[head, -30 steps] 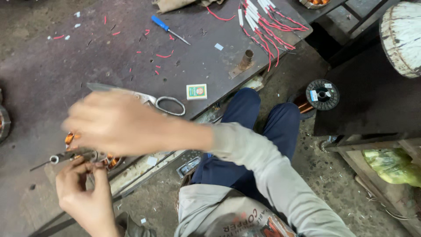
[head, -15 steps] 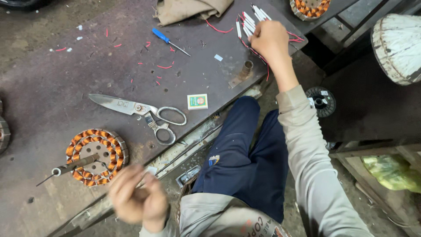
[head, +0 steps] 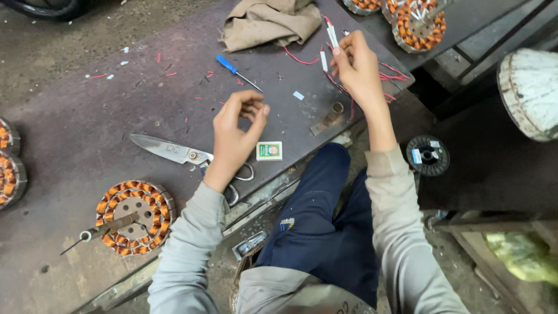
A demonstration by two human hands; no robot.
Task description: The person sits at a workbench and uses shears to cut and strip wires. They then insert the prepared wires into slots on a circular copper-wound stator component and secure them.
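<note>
Right hand (head: 359,68) pinches a white sleeve (head: 332,36) near the worktop's (head: 87,116) far edge; left hand (head: 237,132), fingers curled and seemingly empty, hovers above scissors (head: 174,152)

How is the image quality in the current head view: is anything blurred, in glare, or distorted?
Head view: soft, even light, no glare or hard shadows; left hand, right hand, scissors and copper-wound stator are all sharp; the dark metal table looks slightly stretched toward the frame edges by the wide lens.

Both hands, the left hand (head: 235,136) and the right hand (head: 357,67), are bare; long light-grey sleeves (head: 186,250) reach the wrists, above dark navy trousers (head: 325,232).
</note>
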